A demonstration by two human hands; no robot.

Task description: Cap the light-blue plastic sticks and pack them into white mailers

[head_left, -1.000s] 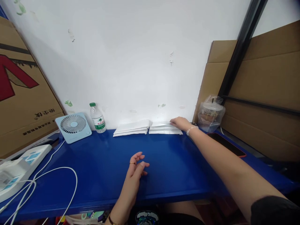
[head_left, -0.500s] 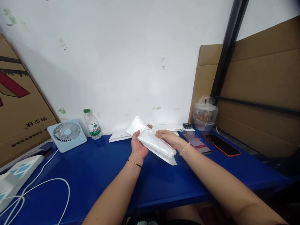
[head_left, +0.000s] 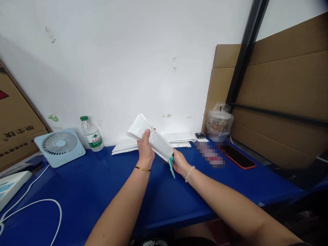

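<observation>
A white padded bubble mailer [head_left: 161,141] is held at a slant above the table, its wide end up and to the left. My left hand [head_left: 145,147] is closed around its middle, thumb on the upper face. At the mailer's lower right end my right hand [head_left: 180,163] is closed, its fingers largely hidden. A thin light blue strip-like object [head_left: 172,168] sticks out there, beside the right fingers and pointing down. Its kind cannot be made out. Behind the hands, a stack of flat white mailers [head_left: 125,146] lies against the wall.
On the blue table [head_left: 102,184] stand a light blue fan [head_left: 61,145], a water bottle [head_left: 92,135] and a bagged drink cup [head_left: 219,123]. A phone [head_left: 238,156] lies at right. A white cable [head_left: 57,205] loops at left. Cardboard [head_left: 287,82] lines the right side.
The light blue object now shows at the mailer's lower end, where my right hand has moved down from its upper face. The mailer has shifted left and up in view.
</observation>
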